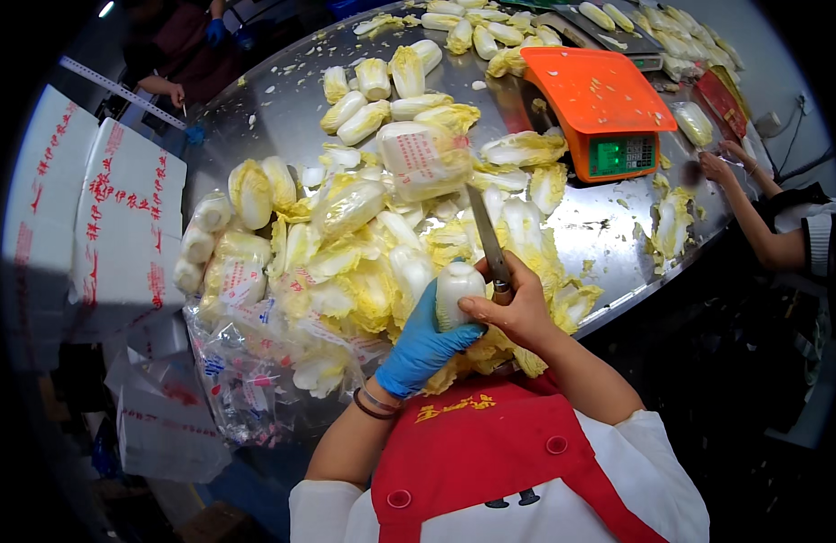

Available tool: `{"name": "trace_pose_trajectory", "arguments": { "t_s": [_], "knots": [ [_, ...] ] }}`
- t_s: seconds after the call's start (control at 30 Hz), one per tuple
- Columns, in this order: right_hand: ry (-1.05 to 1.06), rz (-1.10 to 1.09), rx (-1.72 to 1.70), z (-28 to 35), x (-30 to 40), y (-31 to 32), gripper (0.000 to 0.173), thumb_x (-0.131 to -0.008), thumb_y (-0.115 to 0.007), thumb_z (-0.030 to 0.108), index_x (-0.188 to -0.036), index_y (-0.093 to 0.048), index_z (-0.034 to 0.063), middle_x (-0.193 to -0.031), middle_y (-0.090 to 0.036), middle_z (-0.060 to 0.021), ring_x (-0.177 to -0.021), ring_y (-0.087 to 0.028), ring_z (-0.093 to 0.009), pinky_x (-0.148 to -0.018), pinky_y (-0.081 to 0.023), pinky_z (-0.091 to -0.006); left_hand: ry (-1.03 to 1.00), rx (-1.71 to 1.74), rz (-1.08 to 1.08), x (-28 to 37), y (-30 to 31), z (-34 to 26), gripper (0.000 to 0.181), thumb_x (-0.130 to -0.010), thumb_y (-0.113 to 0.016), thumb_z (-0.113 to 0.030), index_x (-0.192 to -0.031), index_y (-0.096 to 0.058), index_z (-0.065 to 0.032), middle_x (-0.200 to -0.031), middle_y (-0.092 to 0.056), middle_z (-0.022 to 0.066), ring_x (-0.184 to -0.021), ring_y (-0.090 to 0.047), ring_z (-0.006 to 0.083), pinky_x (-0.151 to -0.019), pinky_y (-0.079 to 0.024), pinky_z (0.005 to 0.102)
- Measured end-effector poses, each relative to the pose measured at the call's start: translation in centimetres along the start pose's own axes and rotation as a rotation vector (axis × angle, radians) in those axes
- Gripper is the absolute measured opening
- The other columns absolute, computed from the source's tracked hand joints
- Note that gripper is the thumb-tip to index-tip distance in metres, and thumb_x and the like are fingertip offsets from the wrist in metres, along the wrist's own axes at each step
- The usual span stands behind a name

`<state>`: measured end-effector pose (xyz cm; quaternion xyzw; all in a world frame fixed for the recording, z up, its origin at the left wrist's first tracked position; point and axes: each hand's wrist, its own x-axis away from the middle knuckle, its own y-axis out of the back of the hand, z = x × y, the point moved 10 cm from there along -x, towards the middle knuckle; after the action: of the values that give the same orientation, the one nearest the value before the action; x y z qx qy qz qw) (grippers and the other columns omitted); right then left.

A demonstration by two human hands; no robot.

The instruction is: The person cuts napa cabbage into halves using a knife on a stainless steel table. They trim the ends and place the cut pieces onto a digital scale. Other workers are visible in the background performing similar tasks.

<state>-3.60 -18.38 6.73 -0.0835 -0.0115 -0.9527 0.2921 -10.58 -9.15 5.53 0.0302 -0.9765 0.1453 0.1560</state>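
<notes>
My left hand (pixel 428 339), in a blue glove, is closed around a napa cabbage (pixel 460 292) with its white base end facing up. My bare right hand (pixel 516 302) grips the wooden handle of a knife (pixel 486 227), and its thumb rests on the cabbage. The knife's blade points away from me, clear of the cabbage. Beyond both hands lies a heap of yellow and white cabbage leaves (pixel 367 292). A plastic-wrapped pack of cabbage (pixel 425 163) sits on top of the heap's far side.
An orange digital scale (pixel 598 91) stands on the steel table (pixel 594 224) at right. Trimmed cabbages (pixel 374 78) lie farther back. Printed plastic bags (pixel 248 380) hang at the left edge, near white foam boxes (pixel 126 217). A co-worker's hands (pixel 720 163) are at the far right; another person (pixel 180 54) stands across.
</notes>
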Motion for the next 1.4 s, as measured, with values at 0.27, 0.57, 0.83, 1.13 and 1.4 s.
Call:
{"name": "trace_pose_trajectory", "arguments": {
  "t_s": [0.27,0.57,0.83,1.13,1.4],
  "knots": [
    [0.059,-0.120,0.082,-0.4,-1.0,0.7,0.031,-0.080,-0.072,0.027,-0.084,-0.058,0.0009,-0.063,-0.056,-0.0033,-0.056,-0.049,-0.008,-0.053,-0.041,-0.0248,-0.120,-0.346,-0.101,0.3,1.6,0.6,0.058,-0.073,-0.075,-0.013,-0.121,-0.045,-0.0049,-0.111,-0.056,0.0093,-0.099,-0.056,0.0166,-0.083,-0.049,0.0302],
    [0.748,-0.149,0.879,5.7,2.6,0.0,0.024,-0.069,-0.070,0.010,-0.092,-0.063,0.0078,-0.071,-0.062,-0.0075,-0.061,-0.061,-0.022,-0.053,-0.048,-0.0325,-0.129,-0.250,-0.143,0.8,2.7,-0.4,0.057,-0.070,-0.081,-0.013,-0.117,-0.048,-0.0053,-0.108,-0.056,0.0070,-0.096,-0.056,0.0145,-0.082,-0.048,0.0289],
    [0.808,0.037,1.083,6.2,3.6,-2.3,0.033,-0.054,-0.068,0.004,-0.086,-0.062,0.0087,-0.063,-0.054,-0.0051,-0.058,-0.057,-0.024,-0.051,-0.046,-0.0353,-0.497,-0.848,-0.100,1.6,-0.1,-3.0,0.034,-0.075,-0.076,-0.011,-0.104,-0.059,-0.0047,-0.101,-0.058,0.0094,-0.089,-0.061,0.0239,-0.075,-0.050,0.0319],
    [0.550,-0.089,1.146,1.2,-1.0,3.3,0.016,-0.072,-0.060,0.009,-0.088,-0.058,0.0102,-0.064,-0.060,-0.0090,-0.060,-0.061,-0.028,-0.052,-0.048,-0.0392,-0.223,-0.449,-0.053,2.6,0.3,-2.5,0.051,-0.069,-0.081,-0.016,-0.111,-0.054,-0.0031,-0.102,-0.061,0.0083,-0.092,-0.059,0.0144,-0.079,-0.050,0.0301],
    [0.039,0.131,0.331,1.1,0.0,1.4,0.066,-0.071,-0.078,0.042,-0.121,-0.054,0.0056,-0.075,-0.063,-0.0079,-0.068,-0.060,-0.014,-0.062,-0.047,-0.0281,-0.185,-0.408,-0.088,-0.1,0.9,-1.9,0.066,-0.071,-0.079,-0.012,-0.126,-0.043,-0.0025,-0.113,-0.058,0.0103,-0.101,-0.057,0.0177,-0.089,-0.047,0.0313]
  ]
}}
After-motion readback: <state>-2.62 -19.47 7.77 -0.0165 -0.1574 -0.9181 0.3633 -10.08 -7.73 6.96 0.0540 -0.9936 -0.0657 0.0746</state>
